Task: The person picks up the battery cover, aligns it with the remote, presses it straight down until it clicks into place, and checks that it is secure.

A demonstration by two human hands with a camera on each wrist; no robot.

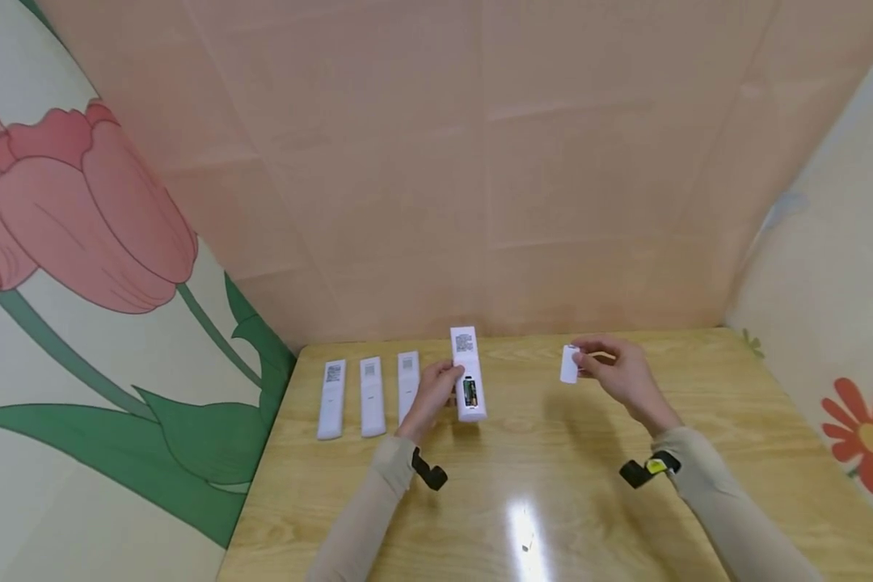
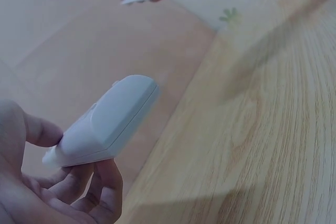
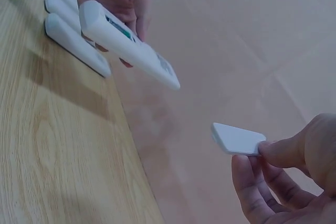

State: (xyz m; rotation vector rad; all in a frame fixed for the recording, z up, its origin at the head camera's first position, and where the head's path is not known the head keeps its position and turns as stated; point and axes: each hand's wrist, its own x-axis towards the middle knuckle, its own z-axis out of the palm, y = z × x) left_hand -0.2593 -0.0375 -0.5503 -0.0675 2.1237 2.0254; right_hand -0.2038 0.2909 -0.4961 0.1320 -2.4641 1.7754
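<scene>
My left hand (image 1: pixel 433 394) grips a white remote control (image 1: pixel 466 356) by its side, thumb on top and fingers underneath, above the table. Its back faces up, and the uncovered battery compartment (image 1: pixel 470 392) shows batteries inside. Off to the right, my right hand (image 1: pixel 621 373) pinches a small white battery cover (image 1: pixel 569 364) between thumb and fingers, also raised off the table. In the right wrist view the cover (image 3: pixel 239 140) is held at one end, apart from the remote (image 3: pixel 126 43).
Three more white remotes lie in a row, backs up, at the left: one outermost (image 1: pixel 331 400), one in the middle (image 1: pixel 373 396), one partly behind my left hand (image 1: pixel 407 376). A covered wall (image 1: pixel 480 162) rises behind the wooden table (image 1: pixel 553 485), with flower-patterned panels at both sides.
</scene>
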